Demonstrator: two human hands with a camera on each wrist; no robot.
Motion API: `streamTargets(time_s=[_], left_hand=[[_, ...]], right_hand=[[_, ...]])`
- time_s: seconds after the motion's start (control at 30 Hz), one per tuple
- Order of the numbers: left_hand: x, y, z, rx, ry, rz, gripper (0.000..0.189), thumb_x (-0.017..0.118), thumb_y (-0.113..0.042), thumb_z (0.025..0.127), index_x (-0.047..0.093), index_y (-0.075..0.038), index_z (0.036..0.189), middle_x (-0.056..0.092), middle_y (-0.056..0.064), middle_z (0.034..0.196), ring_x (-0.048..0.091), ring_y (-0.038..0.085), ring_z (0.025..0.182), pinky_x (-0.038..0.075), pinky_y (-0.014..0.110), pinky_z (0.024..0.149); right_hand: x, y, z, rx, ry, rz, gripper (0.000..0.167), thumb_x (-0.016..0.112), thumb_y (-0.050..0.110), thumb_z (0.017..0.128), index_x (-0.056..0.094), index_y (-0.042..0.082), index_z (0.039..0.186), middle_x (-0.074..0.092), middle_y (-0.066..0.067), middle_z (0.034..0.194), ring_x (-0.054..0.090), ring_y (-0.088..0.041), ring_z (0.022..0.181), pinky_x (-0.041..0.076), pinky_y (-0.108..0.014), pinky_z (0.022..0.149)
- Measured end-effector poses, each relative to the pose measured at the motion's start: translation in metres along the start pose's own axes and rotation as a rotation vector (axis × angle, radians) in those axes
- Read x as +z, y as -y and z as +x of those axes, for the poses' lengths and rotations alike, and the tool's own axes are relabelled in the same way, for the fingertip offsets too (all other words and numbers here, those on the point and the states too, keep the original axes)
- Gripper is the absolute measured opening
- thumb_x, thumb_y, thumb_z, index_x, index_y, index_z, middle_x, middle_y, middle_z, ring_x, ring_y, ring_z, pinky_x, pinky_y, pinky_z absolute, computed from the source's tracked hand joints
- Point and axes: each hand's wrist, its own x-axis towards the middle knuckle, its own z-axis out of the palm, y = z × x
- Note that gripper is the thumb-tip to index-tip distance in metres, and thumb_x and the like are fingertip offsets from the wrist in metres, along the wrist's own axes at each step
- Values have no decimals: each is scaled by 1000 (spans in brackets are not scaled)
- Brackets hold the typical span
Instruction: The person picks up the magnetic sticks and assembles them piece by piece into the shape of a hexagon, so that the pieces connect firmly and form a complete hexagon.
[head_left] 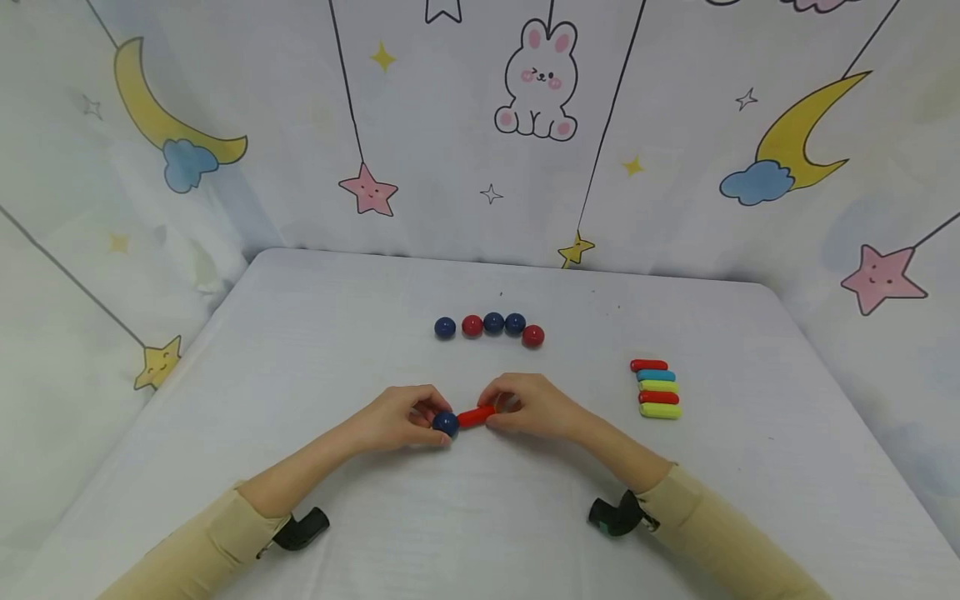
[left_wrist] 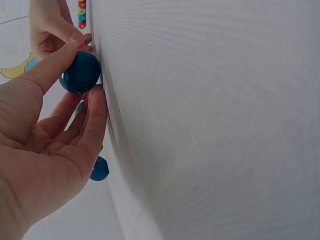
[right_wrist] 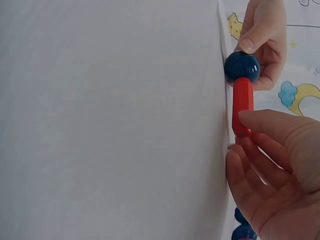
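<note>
Between thumb and fingers my left hand (head_left: 401, 418) pinches a dark blue ball (head_left: 446, 424) close over the white table. My right hand (head_left: 534, 407) holds a red rod (head_left: 476, 417) by its right end, thumb on the near side. The rod's other end meets the ball, so the two lie in one line. In the right wrist view the red rod (right_wrist: 243, 102) runs straight up to the blue ball (right_wrist: 242, 67). From the left wrist the blue ball (left_wrist: 80, 72) hides most of the rod.
Beyond the hands sits a loose row of balls, blue ball (head_left: 445, 327) at its left end and red ball (head_left: 533, 336) at its right. Several short rods are stacked side by side to the right, a blue rod (head_left: 656, 376) among them. A patterned cloth (head_left: 465, 167) hangs behind the table (head_left: 315, 308).
</note>
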Motion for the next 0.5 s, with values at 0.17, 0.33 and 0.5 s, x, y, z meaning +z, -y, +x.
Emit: streamTargets(time_s=[0.17,0.33,0.5], left_hand=[[0,0,0,-3,-2,5,35,81,-25,81,65,-11,109,62,-3,92,58,15,85,51,23,78],[1,0,-1,-4,1,7,36,81,-25,81,65,-10,109,61,-2,93,58,15,86,51,23,78],[1,0,-2,0,2,3,35,81,-24,81,64,-10,109,61,-2,93,58,15,85,51,23,78]], right_hand=[[-7,-4,-5,41,-14,2,22,73,16,88,68,17,110,64,7,99,59,-13,89,52,-24,79],[-15,-13,-12,117,-69,18,23,73,18,89,68,17,112,64,7,99,58,-13,91,52,-27,82],[-24,-26,-17,248,-192,58,24,72,20,90,68,17,114,66,4,102,59,-17,95,52,-32,83]])
